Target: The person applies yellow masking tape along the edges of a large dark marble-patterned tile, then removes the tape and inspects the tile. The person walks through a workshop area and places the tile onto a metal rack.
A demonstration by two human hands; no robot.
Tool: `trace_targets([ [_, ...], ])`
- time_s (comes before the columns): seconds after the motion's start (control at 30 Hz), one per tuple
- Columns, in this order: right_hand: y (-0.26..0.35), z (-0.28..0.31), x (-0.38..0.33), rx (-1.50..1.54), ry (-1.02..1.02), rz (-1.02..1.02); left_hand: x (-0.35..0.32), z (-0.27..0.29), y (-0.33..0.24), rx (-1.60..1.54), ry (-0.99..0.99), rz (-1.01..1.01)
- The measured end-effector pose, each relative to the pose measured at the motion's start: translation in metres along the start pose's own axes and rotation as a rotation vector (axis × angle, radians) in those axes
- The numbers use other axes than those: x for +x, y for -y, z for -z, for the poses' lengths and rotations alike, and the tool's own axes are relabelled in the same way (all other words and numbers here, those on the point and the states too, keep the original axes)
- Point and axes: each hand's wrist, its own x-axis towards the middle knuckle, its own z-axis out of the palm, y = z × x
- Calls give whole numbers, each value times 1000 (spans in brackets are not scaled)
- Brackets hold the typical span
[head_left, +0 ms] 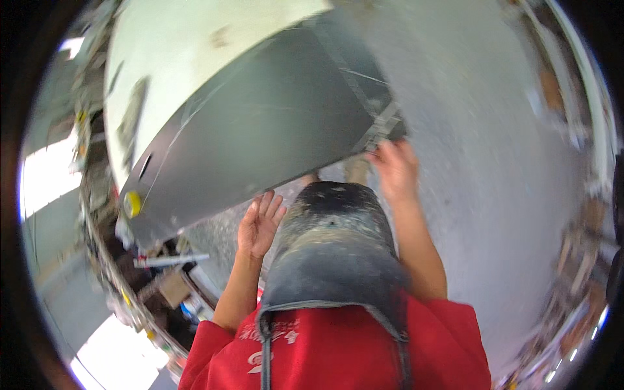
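Note:
A large dark grey panel (260,114) with a smooth face lies in front of me, its near edge slanting up toward the right. Strips of clear tape (382,123) cross its right end, and thin pale lines run along its far and left sides. My right hand (396,166) is closed at the near right corner, fingers curled round the edge beside the tape; blur hides the exact grip. Below the middle of the near edge, my left hand (260,224) is open, palm turned up, its fingertips at or just under the edge. A yellow tape roll (132,204) sits at the panel's left end.
Beneath the panel, a white tabletop (175,45) extends to the far left, with a long greyish tool (133,120) on it. Cluttered shelves and boxes (174,289) stand at the left. Grey floor (481,162) spreads to the right, with more items along the far right wall.

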Motion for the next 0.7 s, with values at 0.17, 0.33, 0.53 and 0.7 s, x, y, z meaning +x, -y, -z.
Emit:
trace_targets([
  [0.17, -6, 2, -5, 5, -40, 31, -64, 111, -83, -336, -322, -470],
  [0.33, -2, 6, -4, -78, -117, 42, -79, 204, -157, -571, -188, -750],
  [0.53, -1, 16, 6, -168, -170, 99, -69, 275, -220, -591, -446, -774],
  [0.7, 0, 18, 8, -196, -192, 149, -66, 310, -238, -645, -540, -788],
])
